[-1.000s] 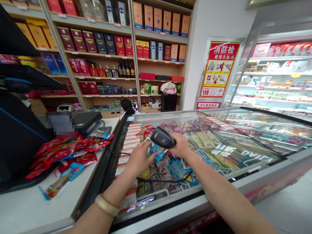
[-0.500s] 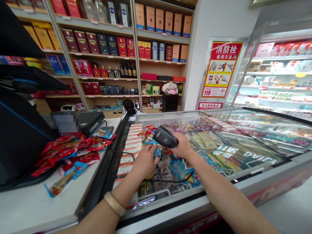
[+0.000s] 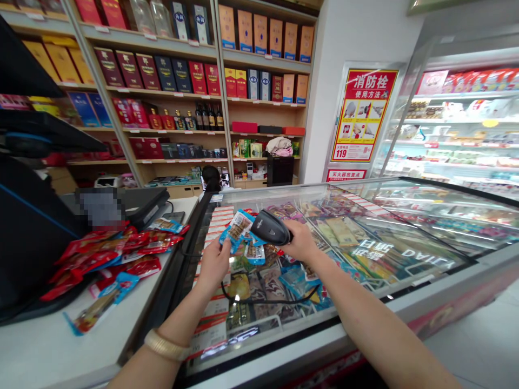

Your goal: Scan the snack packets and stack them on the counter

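Between thumb and fingers, my left hand point(image 3: 215, 263) pinches a blue snack packet point(image 3: 239, 227) by its lower end, its clear middle showing brown food. Close beside it on the right is the head of a black barcode scanner point(image 3: 271, 229), its handle wrapped by my right hand point(image 3: 300, 241). Beneath them, another small blue packet point(image 3: 255, 252) lies on the freezer's glass top point(image 3: 284, 319). The scanner's black cable point(image 3: 267, 301) loops across the glass. To the left, a heap of red snack packets point(image 3: 97, 254) rests on the white counter point(image 3: 101, 356), with a blue-ended packet point(image 3: 103, 302) in front.
A black checkout terminal point(image 3: 28, 227) stands on the counter at left. Price labels point(image 3: 213, 308) line the freezer's left side. Shelves of boxed bottles point(image 3: 162, 70) fill the back wall, where a person's dark-haired head point(image 3: 211, 177) shows. At right is a lit display fridge point(image 3: 462, 124).
My left hand has drawn back leftward from the glass and now holds a blue packet up beside the scanner. My right hand keeps hold of the scanner in nearly the same place.
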`<state>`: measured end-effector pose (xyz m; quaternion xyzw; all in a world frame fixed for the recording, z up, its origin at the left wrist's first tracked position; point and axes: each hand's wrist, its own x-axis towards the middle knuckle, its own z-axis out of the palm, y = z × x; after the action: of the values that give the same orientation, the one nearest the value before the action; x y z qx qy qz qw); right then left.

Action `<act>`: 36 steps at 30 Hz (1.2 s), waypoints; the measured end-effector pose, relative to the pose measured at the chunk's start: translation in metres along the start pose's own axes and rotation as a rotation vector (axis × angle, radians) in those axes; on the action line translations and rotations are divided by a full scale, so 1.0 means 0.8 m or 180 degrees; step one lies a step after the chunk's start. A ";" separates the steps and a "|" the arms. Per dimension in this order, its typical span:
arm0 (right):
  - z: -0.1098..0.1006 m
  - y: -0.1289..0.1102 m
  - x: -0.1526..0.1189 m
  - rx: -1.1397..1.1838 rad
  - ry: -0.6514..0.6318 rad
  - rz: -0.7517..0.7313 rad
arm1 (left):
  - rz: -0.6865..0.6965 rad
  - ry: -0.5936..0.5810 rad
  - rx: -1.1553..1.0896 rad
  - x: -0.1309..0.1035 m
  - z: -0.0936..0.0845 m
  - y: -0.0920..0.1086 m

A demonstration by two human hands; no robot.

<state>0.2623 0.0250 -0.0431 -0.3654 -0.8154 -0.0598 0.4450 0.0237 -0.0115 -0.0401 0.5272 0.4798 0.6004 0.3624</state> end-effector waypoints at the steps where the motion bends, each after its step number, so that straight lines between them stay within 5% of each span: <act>1: 0.000 -0.001 0.000 -0.0001 -0.0042 -0.0009 | 0.0047 0.0010 0.0076 -0.001 0.000 0.002; 15: -0.001 -0.005 0.002 -0.0108 -0.0236 0.0002 | 0.0308 -0.0026 0.0745 -0.003 0.000 0.006; 26: -0.002 -0.005 0.001 0.0076 -0.0263 0.0021 | 0.0046 0.0072 0.0219 -0.004 0.001 0.007; 30: -0.001 -0.005 -0.001 0.0110 -0.0123 0.0005 | -0.0110 0.0638 -0.0737 0.009 -0.014 0.022; 36: -0.002 -0.008 -0.002 0.0094 -0.0191 0.0045 | 0.0028 0.2073 -0.1637 0.047 -0.075 0.053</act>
<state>0.2598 0.0191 -0.0423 -0.3661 -0.8266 -0.0336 0.4260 -0.0390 0.0002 0.0125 0.2040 0.4016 0.8376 0.3091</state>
